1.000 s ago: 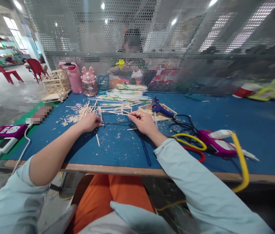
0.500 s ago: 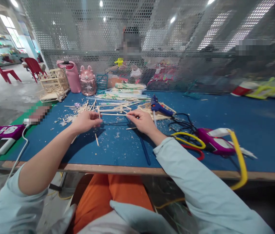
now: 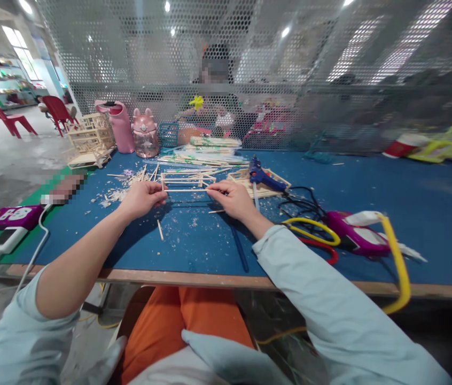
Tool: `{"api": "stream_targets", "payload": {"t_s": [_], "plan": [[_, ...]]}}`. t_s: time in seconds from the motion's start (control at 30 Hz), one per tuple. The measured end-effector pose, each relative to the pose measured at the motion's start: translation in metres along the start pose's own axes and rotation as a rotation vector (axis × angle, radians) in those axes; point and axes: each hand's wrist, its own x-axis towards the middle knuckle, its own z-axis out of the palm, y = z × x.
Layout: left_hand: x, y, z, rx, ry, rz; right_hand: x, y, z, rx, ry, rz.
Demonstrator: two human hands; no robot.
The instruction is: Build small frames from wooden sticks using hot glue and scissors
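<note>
A small open frame of thin wooden sticks [image 3: 189, 178] is held just above the blue tabletop between my two hands. My left hand [image 3: 142, 200] is closed, thumb and fingers pinching the frame's left end. My right hand [image 3: 232, 198] is closed too, its fingertips at the right end of the front wooden stick [image 3: 186, 190]. That stick spans between both hands along the frame's near side. Whether it is fixed to the frame at its right end, I cannot tell. Beyond my right hand, a blue hot glue gun [image 3: 264, 176] rests on a flat stick panel [image 3: 242, 179].
Loose sticks and shavings [image 3: 116, 195] lie left of the frame. Bagged stick bundles [image 3: 210, 152], a pink bottle [image 3: 122, 128], a clear pink cup [image 3: 145, 136] and a stick model [image 3: 90, 141] stand behind. Purple power strip [image 3: 360, 232] and cables lie right. A person sits beyond the mesh.
The front stick and the frame have shifted very slightly in my hands, the stick now sitting a touch lower. Both hands keep their pinch. The view has moved a little.
</note>
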Motion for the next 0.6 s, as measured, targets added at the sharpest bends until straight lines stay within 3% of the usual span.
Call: {"api": "stream_targets", "payload": {"t_s": [0.6], "plan": [[-0.0031, 0.0051, 0.0006, 0.042, -0.012, 0.021, -0.0007, -0.0035, 0.0026, 0.009, 0.035, 0.000]]}}
